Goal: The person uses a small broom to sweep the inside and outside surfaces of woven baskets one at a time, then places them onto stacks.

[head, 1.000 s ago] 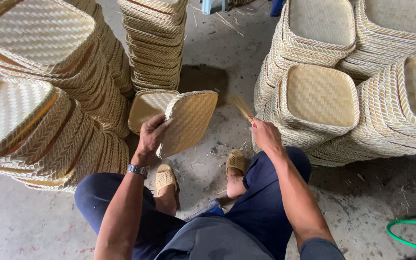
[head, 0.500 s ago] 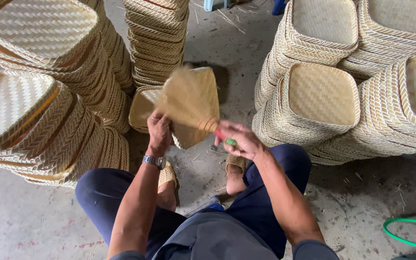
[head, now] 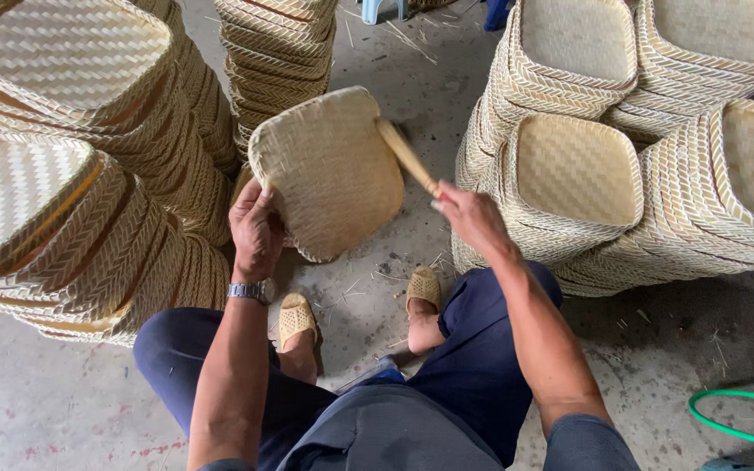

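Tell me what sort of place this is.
Probably a basket-weaving workshop. Tall stacks of woven trays stand on a bare concrete floor strewn with straw bits, and the left hand holds one woven tray while the right hand brushes it.

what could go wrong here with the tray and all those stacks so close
The left hand grips the woven tray only by its lower edge, so a hard stroke from the brush in the right hand might knock it loose. The leaning tray stacks on the left sit right beside that elbow and could topple if bumped. Straw bits on the concrete floor near the sandals may be slippery.
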